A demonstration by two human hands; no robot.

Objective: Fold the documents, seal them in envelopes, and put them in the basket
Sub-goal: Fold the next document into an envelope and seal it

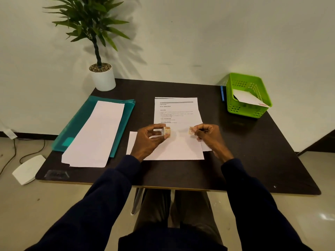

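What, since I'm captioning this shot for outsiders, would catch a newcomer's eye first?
The hands at the centre: the left hand holds a small patterned tape roll, the right hand pinches a piece of tape, both above white paper. Then the bright green basket at the far right corner of the table, a white envelope inside.

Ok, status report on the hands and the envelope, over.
Left hand grip on small patterned tape roll. Right hand pinching pulled tape end. White paper envelope flat beneath both hands. Printed white sheet just behind.
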